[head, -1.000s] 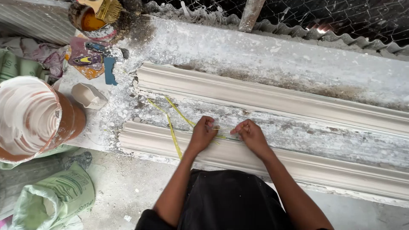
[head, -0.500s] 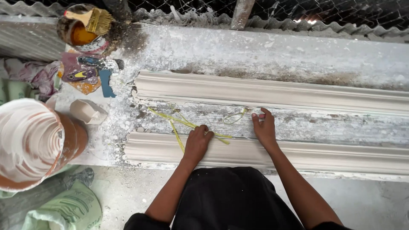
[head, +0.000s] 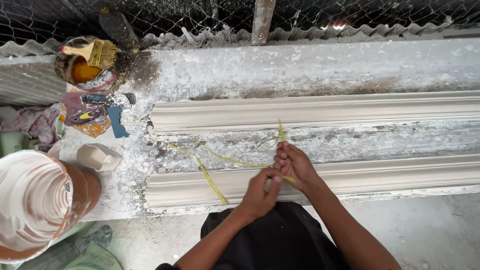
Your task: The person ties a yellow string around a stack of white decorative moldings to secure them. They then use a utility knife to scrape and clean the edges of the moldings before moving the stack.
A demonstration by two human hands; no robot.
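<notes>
Fingers: both hands meet over the near moulding; left hand (head: pixel 260 192) pinches the yellow tape (head: pixel 212 181) between thumb and fingertips, right hand (head: pixel 295 165) curls shut around the same tape just beside it, knuckles up.
Tape: thin yellow strip, one end runs left and down across the near moulding (head: pixel 400 172) to its front edge, another stretch crosses the rough strip between the mouldings, a loose loop sticks up past the right fingers.
Mouldings: two long pale plaster profiles, parallel, far moulding (head: pixel 325 107) well apart from the hands.
Tabletop (head: pixel 310 65): dusty white slab carrying both mouldings.
Left side: small white cup (head: pixel 97 156) near the moulding ends, big plaster-coated bucket (head: pixel 35 202) at frame edge, tin with orange liquid (head: pixel 82 70) and a brush (head: pixel 95 51) across its rim.
Back: wire mesh (head: pixel 375 12) above corrugated sheet.
</notes>
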